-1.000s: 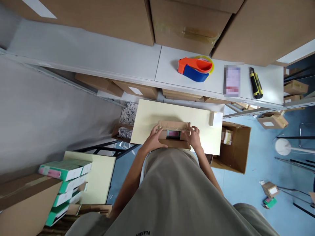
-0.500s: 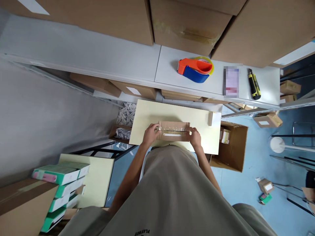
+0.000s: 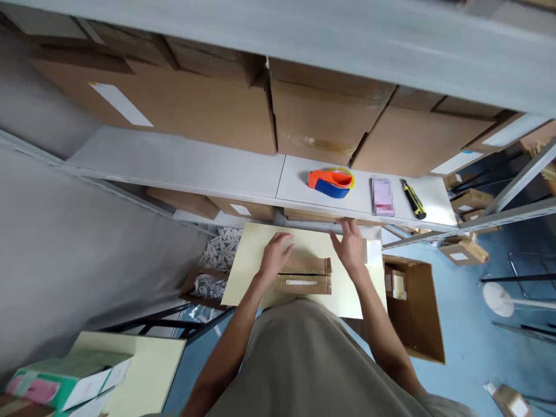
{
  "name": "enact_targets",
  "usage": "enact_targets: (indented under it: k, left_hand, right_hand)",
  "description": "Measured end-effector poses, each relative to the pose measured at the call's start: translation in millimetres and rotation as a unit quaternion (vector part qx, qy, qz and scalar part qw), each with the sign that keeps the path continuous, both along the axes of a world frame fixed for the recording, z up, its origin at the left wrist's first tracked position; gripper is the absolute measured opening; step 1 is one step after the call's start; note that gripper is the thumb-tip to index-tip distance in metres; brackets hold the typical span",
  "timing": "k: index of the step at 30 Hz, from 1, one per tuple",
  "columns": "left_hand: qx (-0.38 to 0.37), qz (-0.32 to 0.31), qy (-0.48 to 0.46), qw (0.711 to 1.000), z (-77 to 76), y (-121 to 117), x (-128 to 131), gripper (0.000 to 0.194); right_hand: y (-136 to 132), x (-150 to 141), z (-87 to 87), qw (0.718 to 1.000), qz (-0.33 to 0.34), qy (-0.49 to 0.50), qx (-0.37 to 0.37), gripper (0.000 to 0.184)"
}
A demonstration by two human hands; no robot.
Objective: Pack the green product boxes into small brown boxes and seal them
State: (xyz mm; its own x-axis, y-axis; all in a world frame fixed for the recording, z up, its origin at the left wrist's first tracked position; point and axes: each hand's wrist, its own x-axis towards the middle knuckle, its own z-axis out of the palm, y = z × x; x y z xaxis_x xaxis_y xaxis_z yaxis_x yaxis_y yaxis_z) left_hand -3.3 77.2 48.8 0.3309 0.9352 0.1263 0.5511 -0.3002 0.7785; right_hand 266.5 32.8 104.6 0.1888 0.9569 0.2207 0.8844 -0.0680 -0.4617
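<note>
A small cardboard box (image 3: 304, 275) lies on the pale yellow board (image 3: 256, 246) in front of my body. A white strip shows through or on its top, beside a dark lengthwise slit. My left hand (image 3: 275, 256) hovers by the box's upper left corner with its fingers apart, holding nothing. Raised past the box's upper right, my right hand (image 3: 348, 246) is empty and spread, its fingertips near the shelf edge. An orange and blue tape dispenser (image 3: 332, 182) with yellow tape sits on the grey shelf (image 3: 186, 165) beyond that hand.
A yellow and black utility knife (image 3: 414, 199) and a blurred pinkish packet (image 3: 383, 197) lie on the shelf. Large cartons (image 3: 325, 121) stand behind them. An open carton (image 3: 419, 313) is right of the board. Green and white boxes (image 3: 73, 379) are stacked at lower left.
Both hands have let go of the small box. My right hand has moved forward toward the shelf, and my left has lifted off the box's end. The view has tilted up.
</note>
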Motion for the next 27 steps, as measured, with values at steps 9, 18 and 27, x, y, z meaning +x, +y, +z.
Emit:
enact_targets:
  k: [9,18,27]
  left_hand:
    - [0.144,-0.012,-0.132,0.981,114.8,60.3,79.9,0.018]
    - [0.013,-0.025,-0.136,0.99,51.8,-22.5,35.4,0.022]
    - [-0.167,0.008,-0.178,0.97,5.7,-143.4,13.1,0.025]
  right_hand:
    - [171.8,17.6,51.4,0.985,0.051,-0.132,-0.102,0.054]
    - [44.1,-2.7,18.7,0.991,0.029,0.125,-0.024,0.053]
    - [-113.3,-80.4,-43.8,0.843,-0.005,0.516,-0.154,0.056]
